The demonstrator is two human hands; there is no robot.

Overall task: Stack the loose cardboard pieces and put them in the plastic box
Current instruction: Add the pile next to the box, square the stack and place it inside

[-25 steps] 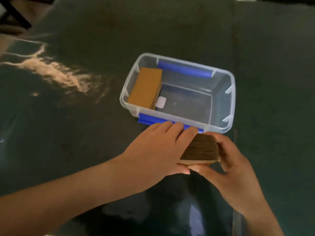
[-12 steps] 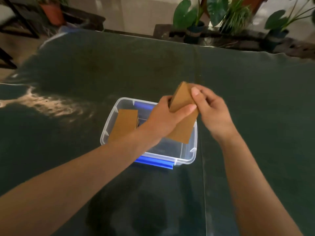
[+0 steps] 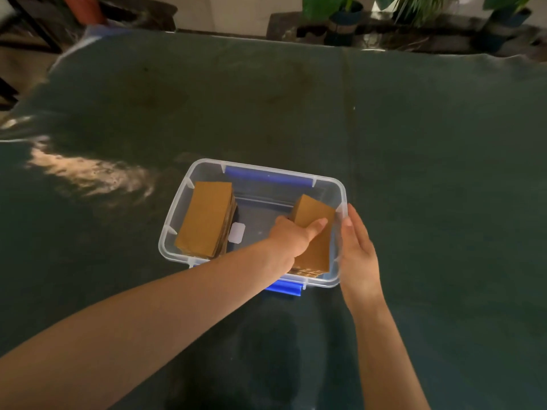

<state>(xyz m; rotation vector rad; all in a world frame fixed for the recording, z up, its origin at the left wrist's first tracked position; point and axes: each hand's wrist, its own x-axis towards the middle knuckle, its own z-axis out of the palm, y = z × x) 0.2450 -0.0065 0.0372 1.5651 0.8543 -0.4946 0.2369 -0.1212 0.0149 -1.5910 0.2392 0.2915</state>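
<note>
A clear plastic box [image 3: 189, 184] with blue latches stands on the dark table. One stack of brown cardboard pieces [image 3: 204, 218] lies against its left wall. A second cardboard stack [image 3: 318, 250] sits tilted inside the box at its right end, and my left hand [image 3: 293, 236] is shut on it, thumb across its top face. My right hand [image 3: 356, 247] rests open against the outside of the box's right wall, fingers straight, holding nothing.
A white label [image 3: 237, 233] lies on the box floor between the two stacks. The dark green table [image 3: 429, 173] stretches all round. Potted plants [image 3: 334, 10] and a low ledge stand beyond its far edge, and a chair frame [image 3: 17, 31] at far left.
The second stack went from above the box down into its right end, still in my left hand. My right hand let go of it and moved to the box's outer right wall.
</note>
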